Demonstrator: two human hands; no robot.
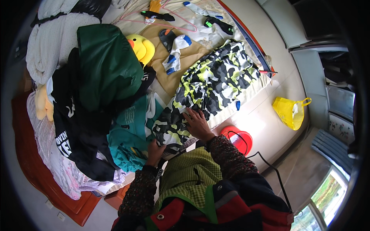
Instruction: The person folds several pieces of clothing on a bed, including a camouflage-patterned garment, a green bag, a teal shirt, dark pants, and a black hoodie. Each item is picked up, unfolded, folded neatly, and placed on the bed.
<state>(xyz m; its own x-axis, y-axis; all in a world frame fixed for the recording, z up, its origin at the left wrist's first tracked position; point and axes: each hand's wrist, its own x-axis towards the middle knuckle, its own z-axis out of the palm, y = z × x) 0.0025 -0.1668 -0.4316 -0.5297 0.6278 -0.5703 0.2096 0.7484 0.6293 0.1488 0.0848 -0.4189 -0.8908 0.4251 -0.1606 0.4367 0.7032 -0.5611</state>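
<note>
A camouflage garment in black, white, grey and yellow-green, which looks like a pair of pants, lies spread on the near right part of the bed. My left hand is closed on its near lower edge, by the teal clothing. Farther right, my right hand rests on the cloth, fingers stretched out and apart. Left of the garment lie a teal piece of clothing and a black garment with white lettering. A white and blue sock lies beyond it on a tan cloth.
A dark green bag and a yellow duck plush sit at the left. Pink hangers and several socks lie at the far end. On the floor at the right stand a red bucket and a yellow bag.
</note>
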